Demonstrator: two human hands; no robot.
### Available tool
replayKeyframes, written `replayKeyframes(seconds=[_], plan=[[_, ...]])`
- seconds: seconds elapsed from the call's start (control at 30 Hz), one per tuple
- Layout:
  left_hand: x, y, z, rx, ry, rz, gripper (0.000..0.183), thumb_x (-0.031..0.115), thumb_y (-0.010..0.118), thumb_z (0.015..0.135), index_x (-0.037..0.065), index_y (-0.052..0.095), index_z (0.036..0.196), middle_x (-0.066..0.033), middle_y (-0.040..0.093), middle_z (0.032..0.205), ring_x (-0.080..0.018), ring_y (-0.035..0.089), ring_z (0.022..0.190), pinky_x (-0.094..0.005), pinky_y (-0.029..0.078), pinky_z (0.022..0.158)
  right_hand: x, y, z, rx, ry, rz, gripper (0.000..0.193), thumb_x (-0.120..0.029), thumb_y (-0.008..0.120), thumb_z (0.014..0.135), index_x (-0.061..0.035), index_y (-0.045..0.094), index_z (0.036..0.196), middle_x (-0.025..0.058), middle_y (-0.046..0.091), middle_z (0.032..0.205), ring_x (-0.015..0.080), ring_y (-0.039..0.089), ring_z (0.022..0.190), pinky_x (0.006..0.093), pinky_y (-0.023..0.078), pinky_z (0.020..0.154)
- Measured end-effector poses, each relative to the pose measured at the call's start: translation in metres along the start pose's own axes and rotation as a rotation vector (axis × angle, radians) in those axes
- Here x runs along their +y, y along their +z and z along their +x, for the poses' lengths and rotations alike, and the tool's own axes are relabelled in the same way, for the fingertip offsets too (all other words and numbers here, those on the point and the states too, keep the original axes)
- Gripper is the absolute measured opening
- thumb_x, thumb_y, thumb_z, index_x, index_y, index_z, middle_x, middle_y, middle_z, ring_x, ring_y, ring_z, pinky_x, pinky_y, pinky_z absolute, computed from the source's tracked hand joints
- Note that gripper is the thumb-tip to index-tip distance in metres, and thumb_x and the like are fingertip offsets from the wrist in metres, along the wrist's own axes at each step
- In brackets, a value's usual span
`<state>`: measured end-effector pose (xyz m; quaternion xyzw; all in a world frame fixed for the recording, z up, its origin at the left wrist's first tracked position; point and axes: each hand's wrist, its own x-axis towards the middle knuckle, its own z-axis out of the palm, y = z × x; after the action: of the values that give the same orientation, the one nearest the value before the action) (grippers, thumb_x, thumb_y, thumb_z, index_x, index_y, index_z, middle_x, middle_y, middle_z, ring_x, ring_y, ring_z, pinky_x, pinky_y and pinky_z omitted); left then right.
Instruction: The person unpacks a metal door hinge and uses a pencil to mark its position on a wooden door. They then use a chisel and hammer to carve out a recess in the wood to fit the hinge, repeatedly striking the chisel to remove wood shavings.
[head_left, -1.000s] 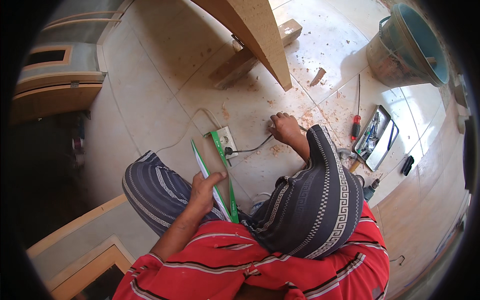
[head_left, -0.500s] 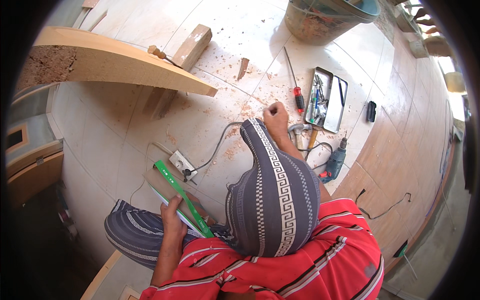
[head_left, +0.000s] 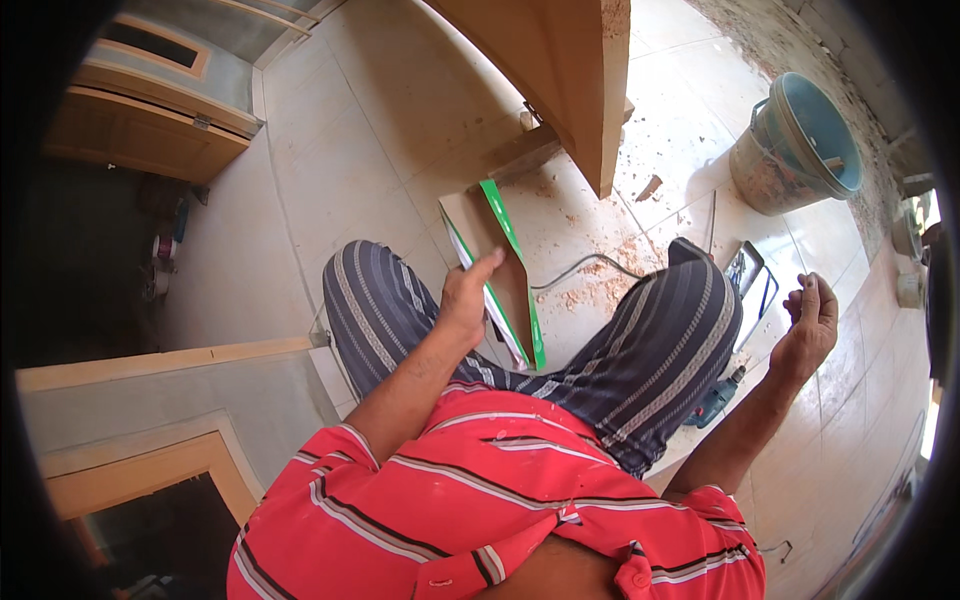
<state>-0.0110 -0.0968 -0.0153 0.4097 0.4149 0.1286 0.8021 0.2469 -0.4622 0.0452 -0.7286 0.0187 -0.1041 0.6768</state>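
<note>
We see the shallow cardboard box (head_left: 475,220), brown inside with green edges, tilted between the knees, its near end by the lap. The left hand (head_left: 468,298) grips its left long side, thumb over the inside, so the box reaches both ahead of and behind that hand. Well apart, to the right, the right hand (head_left: 808,332) is raised, fingers bent in; we cannot tell whether they pinch anything. Beyond the box we find a dark cable (head_left: 590,258) and wood shavings (head_left: 600,292), then a bucket (head_left: 768,182) at far right.
</note>
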Motion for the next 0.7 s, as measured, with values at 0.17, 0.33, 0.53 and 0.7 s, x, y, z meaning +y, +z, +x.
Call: replayKeyframes(seconds=[0.17,0.33,0.53,0.7], plan=[[0.029,0.017,-0.026,-0.096,0.174,-0.208,0.04,0.03,0.064,0.102,0.004,0.063,0.133,-0.0086,0.066,0.13,-0.0237,0.062,0.12,-0.0403,0.048,0.105,-0.089,0.05,-0.113,-0.538,-0.155,0.147,0.028,-0.009,0.068,0.1,0.0043,0.064,0.124,0.0137,0.071,0.113,0.0174,0.066,0.097,0.0307,0.053,0.088],[0.039,0.028,-0.039,-0.131,0.252,-0.291,0.041,0.031,0.065,0.103,0.002,0.064,0.131,-0.0086,0.069,0.124,-0.0227,0.065,0.114,-0.0375,0.05,0.101,-0.078,0.104,-0.207,-1.013,0.118,0.001,0.066,-0.04,0.061,0.107,0.0073,0.045,0.15,0.0279,0.064,0.13,0.0342,0.067,0.116,0.0426,0.054,0.099],[0.048,0.041,-0.058,-0.057,0.31,-0.211,0.036,0.023,0.071,0.097,-0.004,0.068,0.121,-0.0099,0.071,0.115,-0.0188,0.066,0.105,-0.0325,0.05,0.095,-0.028,0.114,-0.232,-1.109,0.855,0.465,0.066,-0.053,0.032,0.113,0.0046,0.055,0.136,0.02,0.067,0.115,0.0287,0.071,0.096,0.0382,0.061,0.084],[0.045,0.037,-0.065,-0.051,0.323,-0.108,0.03,0.018,0.074,0.09,-0.003,0.07,0.112,-0.0088,0.07,0.108,-0.0182,0.065,0.099,-0.0322,0.05,0.091,-0.035,0.114,-0.229,-1.113,0.797,0.542,0.053,-0.042,0.051,0.111,0.0053,0.054,0.135,0.0166,0.067,0.113,0.0231,0.07,0.089,0.0367,0.061,0.081]])
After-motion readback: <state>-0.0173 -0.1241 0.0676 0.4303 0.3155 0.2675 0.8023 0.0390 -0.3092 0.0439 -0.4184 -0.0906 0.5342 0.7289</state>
